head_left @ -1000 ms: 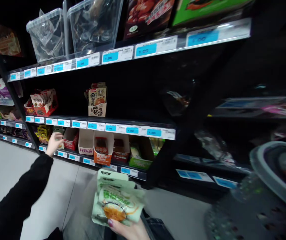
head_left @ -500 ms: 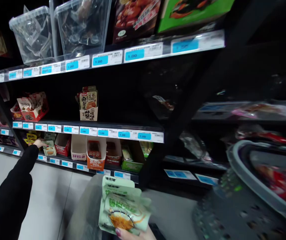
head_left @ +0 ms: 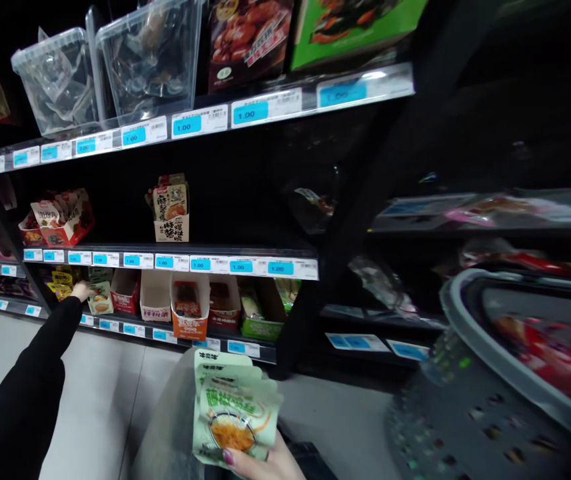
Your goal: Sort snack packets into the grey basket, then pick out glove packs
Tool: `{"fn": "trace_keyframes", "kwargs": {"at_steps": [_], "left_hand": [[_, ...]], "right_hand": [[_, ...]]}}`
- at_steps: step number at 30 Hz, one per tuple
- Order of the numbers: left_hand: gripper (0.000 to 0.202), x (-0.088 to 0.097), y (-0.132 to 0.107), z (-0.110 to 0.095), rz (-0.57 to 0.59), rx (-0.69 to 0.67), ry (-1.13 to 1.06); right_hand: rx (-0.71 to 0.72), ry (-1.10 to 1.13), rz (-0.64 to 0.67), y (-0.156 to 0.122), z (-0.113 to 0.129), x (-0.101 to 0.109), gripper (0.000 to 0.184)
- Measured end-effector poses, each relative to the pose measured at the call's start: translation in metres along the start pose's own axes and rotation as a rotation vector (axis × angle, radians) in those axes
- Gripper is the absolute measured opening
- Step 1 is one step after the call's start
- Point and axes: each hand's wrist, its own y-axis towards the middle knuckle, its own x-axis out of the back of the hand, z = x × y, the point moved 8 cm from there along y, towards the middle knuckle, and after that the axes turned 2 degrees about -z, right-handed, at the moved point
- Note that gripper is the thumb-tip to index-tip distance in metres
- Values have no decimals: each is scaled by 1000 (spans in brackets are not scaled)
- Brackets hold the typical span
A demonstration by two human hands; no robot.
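In my right hand is a fanned stack of pale green snack packets, the front one with a noodle-like picture in a bowl. The thumb presses on their lower front. My left hand reaches far out to the bottom shelf, at the left edge of a pale green packet. Its fingers are small and partly hidden, so their grip cannot be made out. Yellow packets lie just left of that hand. To its right stands a red open box.
A grey basket with red packets inside stands at the right. More display boxes line the bottom shelf. The middle shelf edge with price labels juts above. Clear plastic bins sit on the upper shelf.
The view has shifted slightly. My left hand has moved a little right and down towards the pale green packet on the shelf. The packets in my right hand have moved left in view.
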Motion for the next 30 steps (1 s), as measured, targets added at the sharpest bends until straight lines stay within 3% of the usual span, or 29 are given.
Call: {"fn": "trace_keyframes", "kwargs": {"at_steps": [5, 8, 11, 14, 17, 19, 21, 23, 26, 30], "left_hand": [[29, 30, -1, -13, -153, -28, -3], [23, 54, -18, -22, -276, -79, -22], [16, 77, -60, -31, -419, -130, -54], [23, 100, -120, -42, -565, -134, -95], [31, 114, -177, -72, -632, -152, -238], [30, 103, -199, -112, -477, -212, -381], [21, 79, -213, -168, -265, -332, -361], [11, 52, -224, -220, -130, -407, -366], [10, 10, -230, -284, 97, -454, -542], [10, -33, -225, -336, 234, -429, -732]], "right_hand": [[4, -59, -63, -5, 6, 2, 53], [0, -39, -76, -7, 11, 3, 52], [-7, -23, -81, -7, 11, 3, 50], [4, -14, -80, -6, 9, 0, 51], [1, 50, -17, -8, 7, -14, 55], [-2, 79, 35, -12, 9, -25, 57], [7, 66, 64, -17, 14, -31, 60], [37, 7, 39, -22, 23, -26, 64], [83, -89, -99, -25, 38, 0, 61], [127, -29, -291, -25, 50, 52, 49]]}}
